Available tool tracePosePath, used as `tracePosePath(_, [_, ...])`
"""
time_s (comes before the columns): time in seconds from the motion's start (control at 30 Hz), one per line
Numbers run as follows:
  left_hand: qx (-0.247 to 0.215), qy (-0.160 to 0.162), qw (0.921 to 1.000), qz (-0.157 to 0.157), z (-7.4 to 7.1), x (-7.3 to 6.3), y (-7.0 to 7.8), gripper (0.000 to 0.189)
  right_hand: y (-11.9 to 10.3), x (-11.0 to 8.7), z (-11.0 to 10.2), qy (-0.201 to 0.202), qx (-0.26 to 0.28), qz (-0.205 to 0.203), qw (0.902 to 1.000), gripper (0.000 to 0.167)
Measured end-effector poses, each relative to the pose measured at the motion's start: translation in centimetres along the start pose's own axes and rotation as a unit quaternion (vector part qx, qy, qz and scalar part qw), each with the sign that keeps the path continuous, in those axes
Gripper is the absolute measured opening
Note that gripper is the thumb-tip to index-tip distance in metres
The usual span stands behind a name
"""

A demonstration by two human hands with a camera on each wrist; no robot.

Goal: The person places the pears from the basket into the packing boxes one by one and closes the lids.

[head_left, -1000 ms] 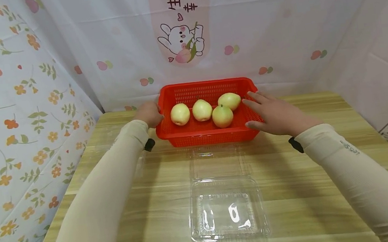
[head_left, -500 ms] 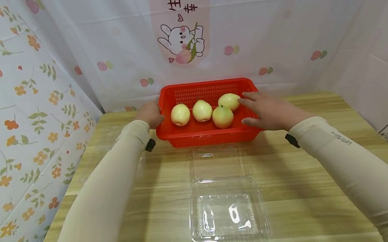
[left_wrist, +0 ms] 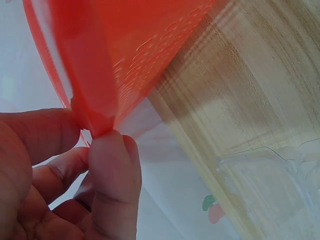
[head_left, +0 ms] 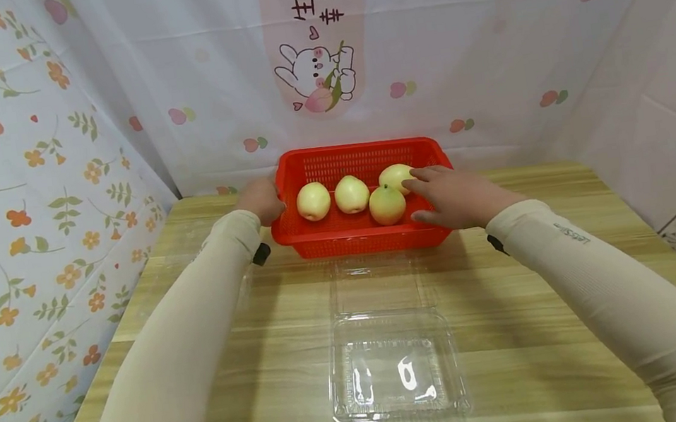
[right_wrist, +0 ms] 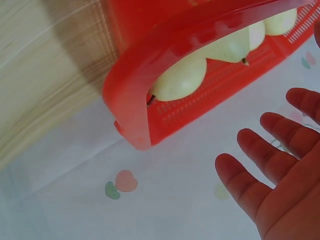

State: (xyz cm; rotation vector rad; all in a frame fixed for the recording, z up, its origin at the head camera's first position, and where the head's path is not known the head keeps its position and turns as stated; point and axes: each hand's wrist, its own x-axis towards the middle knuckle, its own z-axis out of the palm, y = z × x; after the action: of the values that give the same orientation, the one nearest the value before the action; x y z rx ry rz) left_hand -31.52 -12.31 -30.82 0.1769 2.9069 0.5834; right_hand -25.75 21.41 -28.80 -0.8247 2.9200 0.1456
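Note:
A red plastic basket (head_left: 360,245) stands at the back of the table with several pale yellow pears (head_left: 314,202) in it. A rounder, greener fruit (head_left: 387,204) lies among them, toward the front right. My left hand (head_left: 261,202) grips the basket's left rim; in the left wrist view its thumb and finger pinch the red edge (left_wrist: 92,95). Over the basket's right end, my right hand (head_left: 454,197) has its fingers spread and holds nothing. Its fingertips overlap the rightmost pear (head_left: 395,176) in the head view.
A clear plastic clamshell box (head_left: 396,374) lies with its lid open on the wooden table (head_left: 520,329), in front of the basket. More clear plastic (head_left: 178,243) lies at the left, partly behind the left arm. A printed white curtain (head_left: 449,32) hangs behind the basket.
My right hand has moved left and inward over the basket, from its right rim toward the rightmost pear. The left hand keeps its grip on the rim, and the fruit stays put.

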Motion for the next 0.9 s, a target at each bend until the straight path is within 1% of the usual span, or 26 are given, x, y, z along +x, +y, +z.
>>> tracePosePath(0.27, [-0.01, -0.002, 0.9999, 0.0, 0.0, 0.1, -0.1, 0.011, 0.2, 0.7, 0.0, -0.013, -0.006, -0.005, 0.9999, 0.067])
tracePosePath(0.47, [-0.018, -0.007, 0.9997, -0.011, 0.1, 0.4, -0.2, 0.009, 0.3, 1.3, 0.2, -0.022, -0.013, -0.009, 0.9996, 0.064])
tracePosePath(0.7, [-0.014, -0.006, 0.9999, -0.008, 0.0, -0.1, 0.0, 0.007, 0.3, 1.8, 0.4, -0.043, -0.018, -0.001, 0.9989, 0.062])
tracePosePath(0.9, [-0.033, -0.012, 0.9991, -0.025, 0.0, -0.4, 0.3, 0.014, 0.2, 2.3, 0.6, -0.048, -0.024, -0.004, 0.9985, 0.063])
